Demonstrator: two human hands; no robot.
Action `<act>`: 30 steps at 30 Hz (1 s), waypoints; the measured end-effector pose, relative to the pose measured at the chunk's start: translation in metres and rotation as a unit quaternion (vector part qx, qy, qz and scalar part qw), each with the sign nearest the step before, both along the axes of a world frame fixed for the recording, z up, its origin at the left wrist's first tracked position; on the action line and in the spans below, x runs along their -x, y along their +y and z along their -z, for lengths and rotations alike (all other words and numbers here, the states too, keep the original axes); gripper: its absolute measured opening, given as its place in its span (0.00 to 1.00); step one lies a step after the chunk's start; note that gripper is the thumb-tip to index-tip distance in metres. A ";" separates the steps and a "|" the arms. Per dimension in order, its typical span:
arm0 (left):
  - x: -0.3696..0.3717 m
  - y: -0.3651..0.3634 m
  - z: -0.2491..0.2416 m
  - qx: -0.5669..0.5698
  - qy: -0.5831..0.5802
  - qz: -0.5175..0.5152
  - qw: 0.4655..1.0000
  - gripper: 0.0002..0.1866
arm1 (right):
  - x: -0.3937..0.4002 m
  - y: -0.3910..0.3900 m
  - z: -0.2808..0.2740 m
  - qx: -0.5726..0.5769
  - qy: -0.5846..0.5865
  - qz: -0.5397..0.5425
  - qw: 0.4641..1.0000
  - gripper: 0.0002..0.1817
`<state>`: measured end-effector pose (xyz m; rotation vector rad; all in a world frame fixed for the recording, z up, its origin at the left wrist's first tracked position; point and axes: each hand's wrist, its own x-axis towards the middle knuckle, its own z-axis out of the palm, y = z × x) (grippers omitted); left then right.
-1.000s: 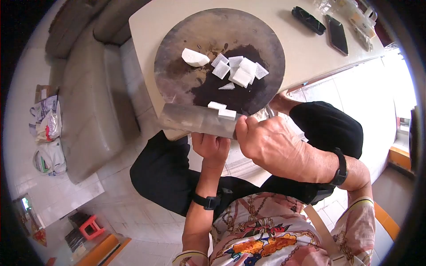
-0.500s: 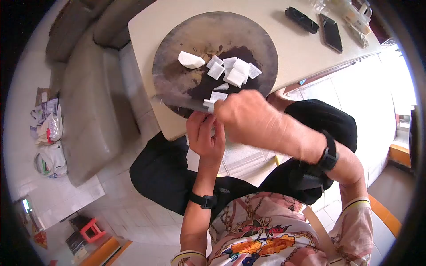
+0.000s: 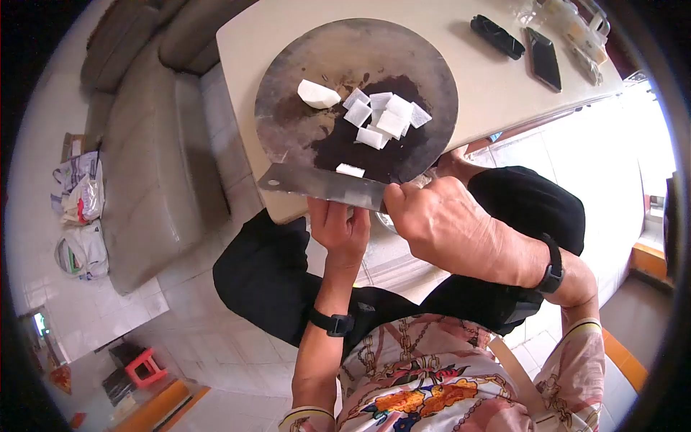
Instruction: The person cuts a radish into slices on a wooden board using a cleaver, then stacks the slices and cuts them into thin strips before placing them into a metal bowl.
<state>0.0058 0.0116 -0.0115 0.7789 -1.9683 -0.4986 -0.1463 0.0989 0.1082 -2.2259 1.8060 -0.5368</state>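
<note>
In my right hand [image 3: 439,216] is the handle of a cleaver [image 3: 324,187], its wide blade reaching left across the near edge of the round chopping board [image 3: 281,137]. My left hand [image 3: 338,227] is just below the blade, fingers curled up behind it; the blade hides the fingertips and whatever they grip. A white vegetable slice [image 3: 350,171] lies directly beyond the blade. Farther in, several flat white pieces [image 3: 392,122] form a loose pile on the wet, dark part of the board. A larger white chunk [image 3: 317,94] rests at the board's upper left.
The board stands on a cream table [image 3: 234,43]. At the table's far right are a black case [image 3: 497,36], a phone [image 3: 542,59] and plastic bags [image 3: 576,29]. A grey sofa [image 3: 155,158] stands to the left. A bowl rim [image 3: 389,222] shows below the board.
The cleaver, blurred before, now shows sharply and sits lower and farther right with my right hand. One more white piece lies at the pile's near side. The view has shifted slightly.
</note>
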 end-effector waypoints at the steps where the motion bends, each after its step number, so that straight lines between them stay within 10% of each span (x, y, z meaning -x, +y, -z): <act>1: 0.000 0.000 0.001 0.018 -0.003 -0.005 1.000 0.13 | 0.000 0.000 0.000 0.002 0.012 -0.005 1.000 0.09; 21: -0.001 -0.003 0.003 0.074 -0.048 0.016 0.996 0.15 | -0.020 -0.027 0.009 0.050 0.058 -0.008 0.997 0.09; 23: 0.005 0.004 0.003 -0.246 0.179 0.060 0.951 0.12 | -0.020 -0.033 0.006 0.045 0.041 -0.016 0.998 0.05; 26: 0.004 -0.002 -0.013 0.014 0.001 0.024 1.000 0.08 | -0.012 -0.043 0.019 0.079 -0.053 0.037 0.995 0.05; 30: 0.005 -0.009 -0.005 0.058 0.006 0.027 0.998 0.10 | 0.009 -0.038 0.012 0.018 -0.075 0.111 0.991 0.05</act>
